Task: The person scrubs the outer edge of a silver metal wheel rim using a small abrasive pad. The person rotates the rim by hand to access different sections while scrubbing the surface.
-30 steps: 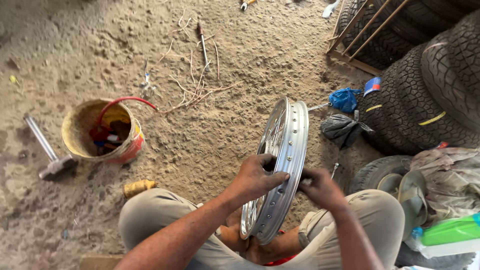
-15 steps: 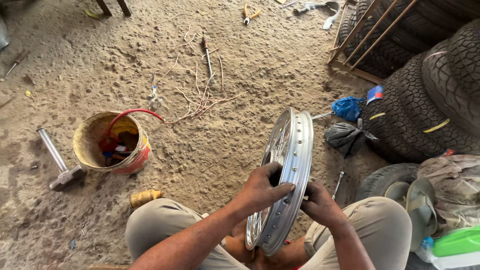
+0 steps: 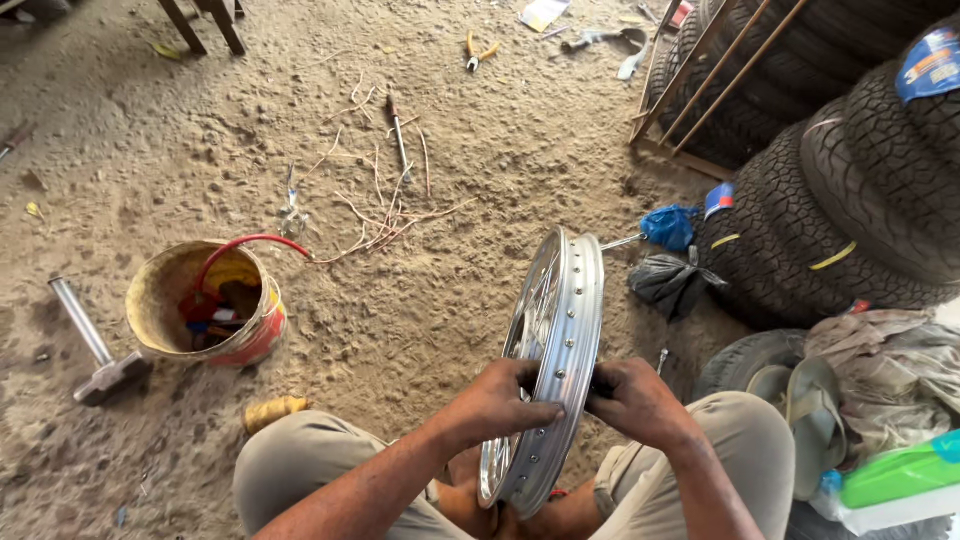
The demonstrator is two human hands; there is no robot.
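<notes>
Wheel rim [image 3: 560, 330] stays gripped; 2 hands unchanged.

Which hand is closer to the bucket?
The left. The left hand grips the rim on the side facing the bucket, which sits on the ground off to that side. The right hand holds the rim's far side, farther from the bucket.

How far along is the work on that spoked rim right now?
Done: the spoked wheel rim is bare, with no tyre on it, and stands upright between the knees. In hand: the left hand and right hand grip its near edge from either side. Left: the hammer and pliers lie untouched on the ground.
</notes>
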